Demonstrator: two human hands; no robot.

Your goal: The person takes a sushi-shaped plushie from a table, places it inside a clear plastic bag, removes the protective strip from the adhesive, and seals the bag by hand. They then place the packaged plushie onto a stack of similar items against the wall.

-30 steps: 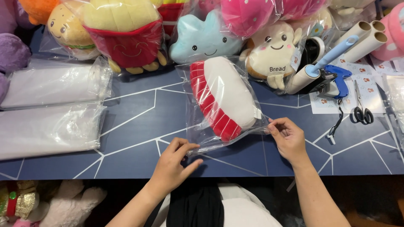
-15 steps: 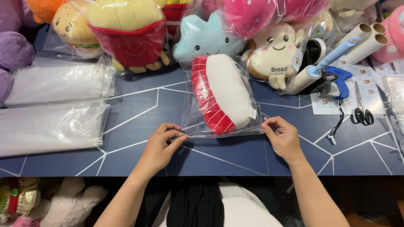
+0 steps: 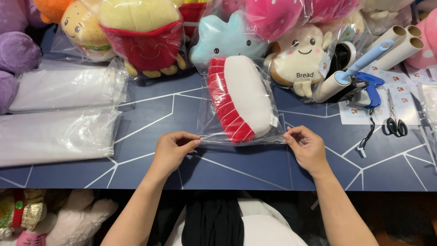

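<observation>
Sushi plush [image 3: 241,98] in clear bag [image 3: 207,130] lies on counter [image 3: 150,114], below blue cloud plush [image 3: 225,38]. Left hand [image 3: 172,150] and right hand [image 3: 307,148] fingers pinch bag's open edge; looks like sealing step, needs flap folded flat.

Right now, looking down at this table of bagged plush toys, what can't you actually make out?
All head view:
- Left hand and right hand fingertips: curled over the clear bag edge, so the seal is hidden.
- Sushi plush: underside hidden.
- Pink strawberry plush: cut off by the top edge.
- Sticker sheet pictures: too small.
</observation>
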